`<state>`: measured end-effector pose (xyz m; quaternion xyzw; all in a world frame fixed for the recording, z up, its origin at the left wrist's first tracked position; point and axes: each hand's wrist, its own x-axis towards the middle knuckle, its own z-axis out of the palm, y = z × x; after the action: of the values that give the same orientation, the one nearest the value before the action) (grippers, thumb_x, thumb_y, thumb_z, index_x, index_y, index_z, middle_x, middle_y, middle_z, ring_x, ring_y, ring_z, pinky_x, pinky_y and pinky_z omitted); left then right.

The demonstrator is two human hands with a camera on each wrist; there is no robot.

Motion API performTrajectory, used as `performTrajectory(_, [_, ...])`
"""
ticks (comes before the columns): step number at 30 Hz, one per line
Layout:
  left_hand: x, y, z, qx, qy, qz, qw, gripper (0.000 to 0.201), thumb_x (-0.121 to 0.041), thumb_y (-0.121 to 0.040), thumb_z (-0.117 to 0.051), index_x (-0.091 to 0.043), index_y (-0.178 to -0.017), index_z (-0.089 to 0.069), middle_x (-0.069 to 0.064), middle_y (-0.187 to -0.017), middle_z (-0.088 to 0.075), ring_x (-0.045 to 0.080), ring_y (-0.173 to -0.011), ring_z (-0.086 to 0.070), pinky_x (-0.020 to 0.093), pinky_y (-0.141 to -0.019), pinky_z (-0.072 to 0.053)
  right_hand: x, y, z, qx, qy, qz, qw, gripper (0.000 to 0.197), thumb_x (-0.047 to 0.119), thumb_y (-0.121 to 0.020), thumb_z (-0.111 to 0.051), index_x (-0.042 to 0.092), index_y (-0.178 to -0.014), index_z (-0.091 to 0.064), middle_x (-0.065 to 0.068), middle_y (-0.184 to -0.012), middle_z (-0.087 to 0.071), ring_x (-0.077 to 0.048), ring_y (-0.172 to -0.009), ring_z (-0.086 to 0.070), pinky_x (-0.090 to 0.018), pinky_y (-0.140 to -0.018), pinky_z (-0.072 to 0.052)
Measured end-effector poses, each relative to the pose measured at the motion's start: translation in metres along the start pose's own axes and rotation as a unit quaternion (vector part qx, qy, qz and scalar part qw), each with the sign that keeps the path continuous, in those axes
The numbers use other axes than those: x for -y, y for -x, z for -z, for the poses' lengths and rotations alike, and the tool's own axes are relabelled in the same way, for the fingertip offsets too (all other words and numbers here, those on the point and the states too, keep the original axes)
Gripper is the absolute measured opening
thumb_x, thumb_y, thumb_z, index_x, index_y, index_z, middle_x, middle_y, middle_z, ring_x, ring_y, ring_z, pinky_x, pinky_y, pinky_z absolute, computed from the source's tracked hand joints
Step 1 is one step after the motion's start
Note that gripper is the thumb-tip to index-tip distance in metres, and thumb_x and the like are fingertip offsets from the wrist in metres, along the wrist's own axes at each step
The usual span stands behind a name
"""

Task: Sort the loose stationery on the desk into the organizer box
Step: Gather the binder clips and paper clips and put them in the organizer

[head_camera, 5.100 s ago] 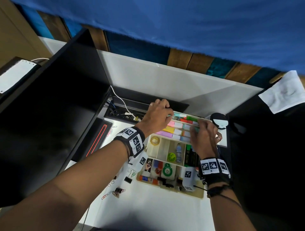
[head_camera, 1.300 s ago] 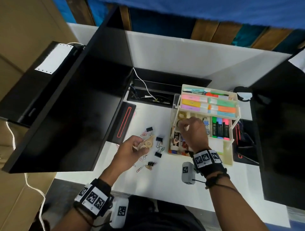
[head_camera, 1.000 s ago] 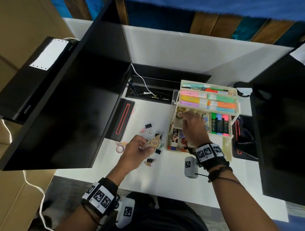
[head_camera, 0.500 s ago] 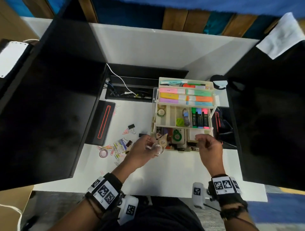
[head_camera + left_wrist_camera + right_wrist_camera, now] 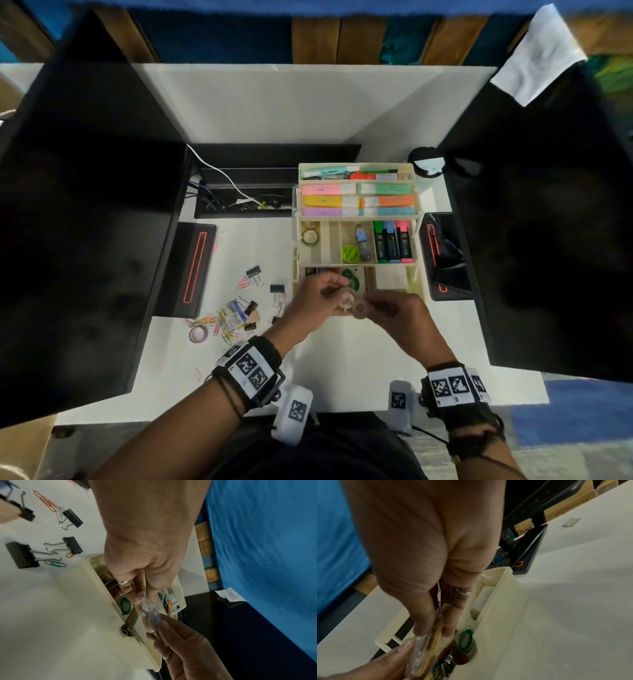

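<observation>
A clear tape dispenser [image 5: 352, 304] with a tan roll is held by both hands over the front edge of the cream organizer box [image 5: 297, 246]. My left hand [image 5: 337, 295] pinches its left end and my right hand [image 5: 373, 305] pinches its right end. In the left wrist view the dispenser [image 5: 150, 613] stands edge-on between left thumb and fingers, with the right hand's fingers [image 5: 178, 639] below it. In the right wrist view the dispenser [image 5: 426, 646] hangs above the box's bottom tray, beside a green-capped item [image 5: 465, 638]. Binder clips [image 5: 255, 273] and paper clips [image 5: 219, 323] lie loose on the desk.
Black monitors flank the desk on both sides. A cable tray [image 5: 243, 202] sits behind the loose items, a black device with a red outline [image 5: 191, 267] to their left. A pinkish tape roll [image 5: 198, 333] lies by the clips. Highlighters [image 5: 392, 241] fill the middle tray.
My left hand carried the tape dispenser from the desk to the box's front edge. My right hand left the middle tray, came down and took hold of the dispenser's other end.
</observation>
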<state>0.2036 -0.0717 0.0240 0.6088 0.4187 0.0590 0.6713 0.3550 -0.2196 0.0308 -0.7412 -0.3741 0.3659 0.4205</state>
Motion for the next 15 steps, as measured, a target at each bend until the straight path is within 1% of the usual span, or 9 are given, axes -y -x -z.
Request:
performTrajectory(2, [0.001,-0.005,-0.006,-0.026,-0.089,-0.052,0.994,0.017,-0.018,-0.096,-0.070,-0.016,-0.114,-0.070,-0.001,-0.108,-0.073,0.011,-0.096,-0.068,0.016,-0.070,-0.054,-0.004,-0.001,0.002,-0.048,0.003,-0.018,0.999,0.013,0.012,-0.086,-0.083,0.017,-0.098,-0.082,0.009,-0.084,-0.079,-0.014,-0.077,-0.075,-0.026,-0.073,-0.060])
performTrajectory(3, [0.004,-0.007,-0.007,-0.039,-0.178,-0.098,0.978,0.018,-0.021,-0.097,-0.069,-0.015,-0.114,-0.069,0.000,-0.110,-0.072,0.009,-0.096,-0.065,0.013,-0.074,-0.051,-0.007,-0.002,0.001,-0.085,0.009,-0.030,0.996,0.010,0.011,-0.085,-0.083,0.019,-0.093,-0.083,0.008,-0.080,-0.078,-0.016,-0.074,-0.073,-0.027,-0.070,-0.059])
performTrajectory(4, [0.007,-0.008,-0.009,-0.046,-0.269,-0.145,0.951,0.018,-0.023,-0.098,-0.067,-0.015,-0.114,-0.069,0.000,-0.111,-0.070,0.008,-0.097,-0.060,0.014,-0.078,-0.049,-0.011,-0.004,0.001,-0.125,0.007,-0.053,0.991,0.010,0.012,-0.084,-0.084,0.022,-0.087,-0.082,0.009,-0.076,-0.077,-0.016,-0.071,-0.072,-0.026,-0.068,-0.057])
performTrajectory(5, [0.011,-0.009,-0.009,-0.041,-0.351,-0.188,0.916,0.018,-0.025,-0.098,-0.066,-0.014,-0.113,-0.068,0.001,-0.115,-0.066,0.010,-0.101,-0.056,0.018,-0.083,-0.050,-0.014,-0.007,-0.001,-0.164,-0.004,-0.081,0.983,0.012,0.012,-0.083,-0.085,0.023,-0.080,-0.080,0.009,-0.072,-0.076,-0.014,-0.068,-0.070,-0.025,-0.066,-0.055])
performTrajectory(7, [0.020,-0.012,-0.013,-0.015,-0.492,-0.236,0.838,0.028,-0.032,-0.096,-0.066,-0.016,-0.118,-0.065,0.001,-0.130,-0.057,0.020,-0.115,-0.049,0.035,-0.093,-0.052,-0.019,-0.013,-0.004,-0.234,-0.043,-0.147,0.960,0.013,0.018,-0.079,-0.089,0.019,-0.074,-0.077,0.007,-0.068,-0.074,-0.007,-0.062,-0.068,-0.027,-0.067,-0.053])
performTrajectory(8, [0.023,-0.014,-0.015,0.001,-0.540,-0.239,0.807,0.035,-0.037,-0.094,-0.066,-0.018,-0.124,-0.063,0.001,-0.138,-0.051,0.026,-0.122,-0.045,0.043,-0.096,-0.051,-0.020,-0.017,-0.006,-0.256,-0.056,-0.171,0.950,0.015,0.022,-0.077,-0.091,0.017,-0.074,-0.077,0.006,-0.066,-0.074,-0.006,-0.060,-0.067,-0.029,-0.066,-0.054])
performTrajectory(9, [0.025,-0.015,-0.017,0.012,-0.569,-0.232,0.789,0.040,-0.041,-0.095,-0.064,-0.020,-0.129,-0.061,0.001,-0.144,-0.046,0.030,-0.126,-0.042,0.049,-0.098,-0.049,-0.022,-0.022,-0.008,-0.271,-0.062,-0.186,0.942,0.019,0.026,-0.075,-0.092,0.016,-0.073,-0.077,0.005,-0.066,-0.074,-0.009,-0.060,-0.068,-0.032,-0.066,-0.056])
performTrajectory(12, [0.029,-0.019,-0.019,0.025,-0.596,-0.193,0.779,0.046,-0.052,-0.100,-0.048,-0.019,-0.130,-0.062,0.003,-0.146,-0.046,0.035,-0.133,-0.035,0.057,-0.106,-0.040,-0.030,-0.035,-0.015,-0.296,-0.068,-0.212,0.929,0.025,0.036,-0.071,-0.093,0.019,-0.070,-0.075,0.003,-0.066,-0.075,-0.024,-0.066,-0.073,-0.042,-0.069,-0.062])
performTrajectory(15, [0.030,-0.019,-0.017,0.014,-0.598,-0.196,0.777,0.051,-0.056,-0.099,-0.046,-0.020,-0.131,-0.062,0.002,-0.141,-0.053,0.035,-0.132,-0.038,0.059,-0.108,-0.036,-0.030,-0.047,-0.024,-0.316,-0.047,-0.224,0.921,0.023,0.039,-0.072,-0.087,0.021,-0.068,-0.074,0.004,-0.064,-0.074,-0.026,-0.064,-0.073,-0.048,-0.067,-0.063])
